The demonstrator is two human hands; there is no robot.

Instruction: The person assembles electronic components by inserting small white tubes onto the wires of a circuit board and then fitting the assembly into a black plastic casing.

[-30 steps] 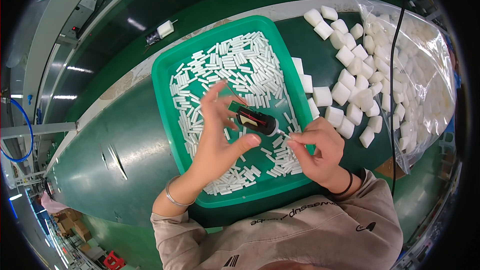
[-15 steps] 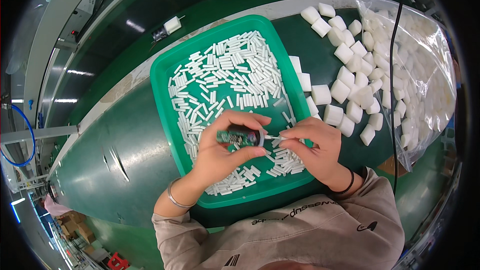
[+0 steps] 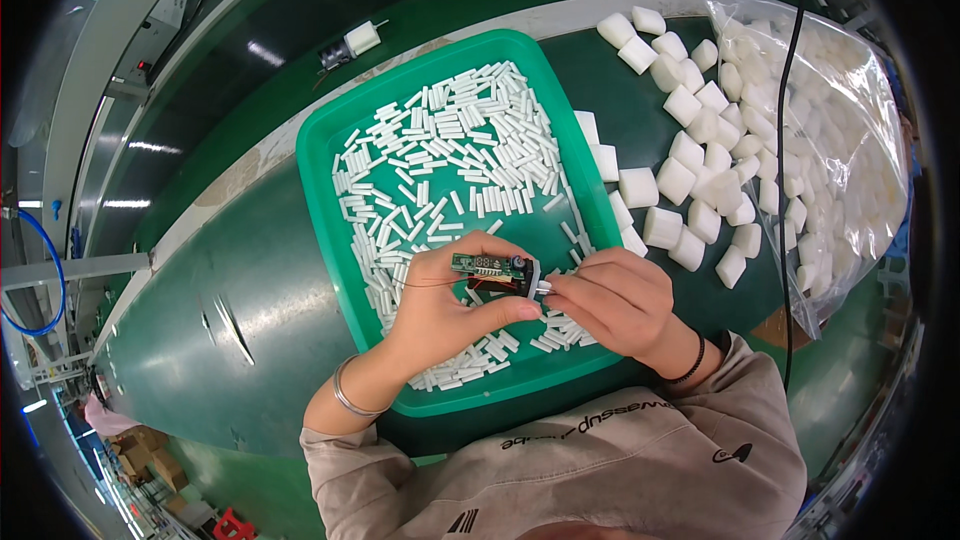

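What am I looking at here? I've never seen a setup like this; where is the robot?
There is no robot: you see a person's bare left hand and right hand. The camera is worn on the head, looking down; its fisheye lens bends straight edges. On the dark green table sits a green tray of small white sticks. To its right are chunky white pieces, many inside a clear plastic bag. The left hand holds a black device with a green circuit board; the right pinches a small white piece at its end.

Room left of tray (image 3: pixel 318 210) — cable (image 3: pixel 781 140) right
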